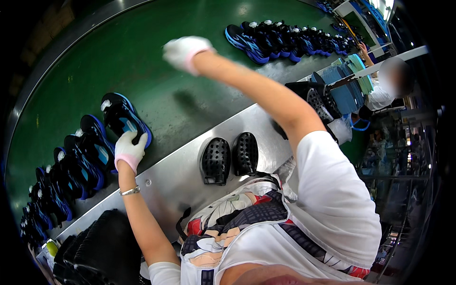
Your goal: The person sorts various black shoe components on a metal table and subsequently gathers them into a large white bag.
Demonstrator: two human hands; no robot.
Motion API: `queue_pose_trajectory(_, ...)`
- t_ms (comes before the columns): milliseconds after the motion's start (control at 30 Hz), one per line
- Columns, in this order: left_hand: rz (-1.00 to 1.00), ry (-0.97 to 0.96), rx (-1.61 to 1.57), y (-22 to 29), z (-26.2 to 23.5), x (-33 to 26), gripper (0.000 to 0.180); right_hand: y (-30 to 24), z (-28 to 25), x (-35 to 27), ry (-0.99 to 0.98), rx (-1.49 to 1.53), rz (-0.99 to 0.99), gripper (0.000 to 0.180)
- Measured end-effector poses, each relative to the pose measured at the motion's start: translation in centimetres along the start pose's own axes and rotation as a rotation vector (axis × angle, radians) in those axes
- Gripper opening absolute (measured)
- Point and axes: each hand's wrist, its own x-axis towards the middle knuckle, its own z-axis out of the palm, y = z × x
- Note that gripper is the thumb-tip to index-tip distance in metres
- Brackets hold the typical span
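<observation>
Green belt (pixel 156 71): left hand (pixel 128 148) touches shoe (pixel 124 118); right hand (pixel 183 51) seemingly empty.

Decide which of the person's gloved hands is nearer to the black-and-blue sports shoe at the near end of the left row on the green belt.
Left. The left hand rests on the black-and-blue sports shoe; the right hand is raised over bare green belt, well apart from it.

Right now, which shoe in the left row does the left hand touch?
The left hand rests on the black-and-blue shoe at the row's far end; the others lie untouched.
</observation>
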Motion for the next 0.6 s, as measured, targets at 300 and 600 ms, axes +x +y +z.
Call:
queue_pose_trajectory(300,0.004,0.005,-0.022,0.3,-0.5,-0.9,0.035,26.6,0.8,-1.6,0.389,-0.096,0.930,0.042)
queue_pose_trajectory(600,0.009,0.048,-0.023,-0.1,-0.6,-1.3,0.034,29.5,4.4,-1.2,0.038,-0.102,0.854,0.040)
